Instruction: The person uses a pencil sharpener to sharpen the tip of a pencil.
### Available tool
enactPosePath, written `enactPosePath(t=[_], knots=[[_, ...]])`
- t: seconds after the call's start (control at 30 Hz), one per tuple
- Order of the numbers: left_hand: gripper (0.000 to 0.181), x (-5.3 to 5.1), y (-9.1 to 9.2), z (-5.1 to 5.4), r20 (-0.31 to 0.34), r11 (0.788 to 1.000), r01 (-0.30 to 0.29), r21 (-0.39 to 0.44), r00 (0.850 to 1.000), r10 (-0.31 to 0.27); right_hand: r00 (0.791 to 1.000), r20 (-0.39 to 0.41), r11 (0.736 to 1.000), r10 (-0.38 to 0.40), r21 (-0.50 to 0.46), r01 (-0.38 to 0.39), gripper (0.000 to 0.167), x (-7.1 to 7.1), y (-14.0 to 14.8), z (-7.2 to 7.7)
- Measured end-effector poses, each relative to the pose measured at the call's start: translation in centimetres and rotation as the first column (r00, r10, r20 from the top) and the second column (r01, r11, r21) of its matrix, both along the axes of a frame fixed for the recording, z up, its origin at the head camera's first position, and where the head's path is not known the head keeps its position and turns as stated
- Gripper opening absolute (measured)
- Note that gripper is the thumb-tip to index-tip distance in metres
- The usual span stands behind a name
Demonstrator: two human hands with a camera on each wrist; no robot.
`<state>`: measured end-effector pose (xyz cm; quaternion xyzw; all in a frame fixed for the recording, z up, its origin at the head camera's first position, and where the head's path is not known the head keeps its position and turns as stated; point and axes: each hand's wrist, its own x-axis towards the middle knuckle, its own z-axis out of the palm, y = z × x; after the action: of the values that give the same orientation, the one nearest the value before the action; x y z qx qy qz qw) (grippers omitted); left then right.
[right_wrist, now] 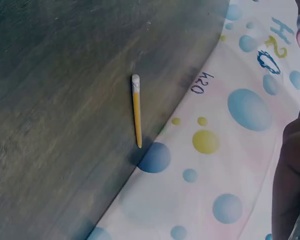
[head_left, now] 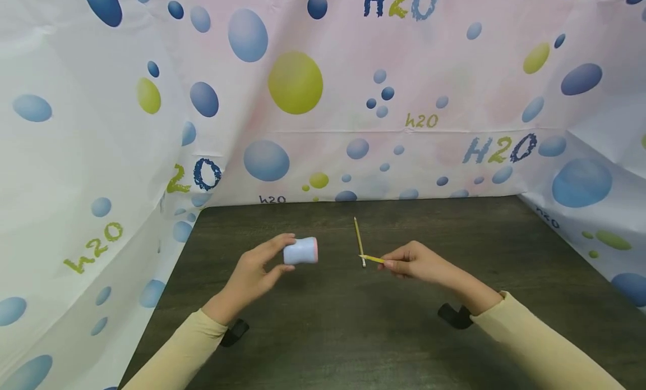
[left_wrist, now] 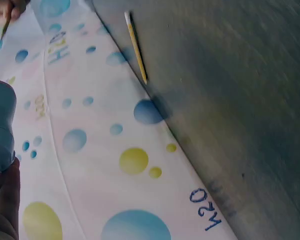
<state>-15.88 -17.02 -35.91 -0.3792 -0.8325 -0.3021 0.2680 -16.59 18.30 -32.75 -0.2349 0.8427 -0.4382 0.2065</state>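
In the head view my left hand (head_left: 252,275) holds a small light blue, waisted cylinder (head_left: 300,251) between thumb and fingers, lying sideways above the table. Its pink end faces right; whether it is hollow cannot be seen. My right hand (head_left: 421,262) pinches a yellow pencil (head_left: 373,259) that points left toward that pink end, with a gap between them. A second yellow pencil (head_left: 359,237) with a white eraser end lies on the table, between the hands and a little beyond. The left wrist view shows the cylinder (left_wrist: 1,130) at its left edge.
The dark wooden table (head_left: 323,334) spreads under both hands. A white sheet (head_left: 353,115) printed with blue and green bubbles stands along its back and sides. Black wrist bands (head_left: 456,316) sit under both forearms.
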Motion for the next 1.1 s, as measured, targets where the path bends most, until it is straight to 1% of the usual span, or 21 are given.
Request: enactPosePath(t=[0.03, 0.1, 0.2, 0.3, 0.43, 0.6, 0.83, 1.1], knots=[[0.059, 0.02, -0.43, 0.02, 0.007, 1.0, -0.012, 0.01, 1.0, 0.012, 1.0, 0.002, 1.0, -0.009, 0.001, 0.009, 0.028, 0.15, 0.3, 0.13], [0.06, 0.12, -0.78, 0.07, 0.019, 1.0, -0.011, 0.018, 1.0, 0.011, 1.0, 0.002, 1.0, -0.014, 0.001, 0.014, 0.029, 0.4, 0.51, 0.29], [0.061, 0.08, -0.53, 0.37, 0.028, 1.0, 0.009, 0.027, 1.0, -0.01, 1.0, -0.006, 1.0, -0.01, 0.001, 0.01, 0.029, 0.28, 0.48, 0.51], [0.06, 0.17, -0.34, 0.31, 0.029, 0.999, 0.018, 0.028, 0.999, -0.019, 1.0, -0.009, 1.0, 0.004, -0.017, -0.004, 0.029, 0.32, 0.41, 0.33], [0.059, 0.14, -0.37, 0.26, 0.019, 1.0, -0.004, 0.026, 1.0, 0.003, 1.0, -0.005, 1.0, -0.003, -0.011, 0.003, 0.028, 0.39, 0.49, 0.36], [0.06, -0.06, -0.58, 0.51, 0.006, 0.999, -0.025, 0.029, 1.0, 0.025, 1.0, 0.015, 1.0, -0.02, 0.001, 0.02, 0.029, 0.26, 0.72, 0.64], [0.061, 0.07, -0.87, 0.78, 0.013, 0.999, -0.038, 0.025, 0.999, 0.038, 0.998, 0.048, 0.999, -0.035, -0.019, 0.036, 0.03, 0.25, 1.04, 0.73], [0.061, 0.19, -1.25, 0.8, 0.02, 0.997, -0.07, 0.021, 0.997, 0.07, 0.995, 0.081, 0.997, -0.064, -0.031, 0.067, 0.033, 0.37, 1.21, 0.93]])
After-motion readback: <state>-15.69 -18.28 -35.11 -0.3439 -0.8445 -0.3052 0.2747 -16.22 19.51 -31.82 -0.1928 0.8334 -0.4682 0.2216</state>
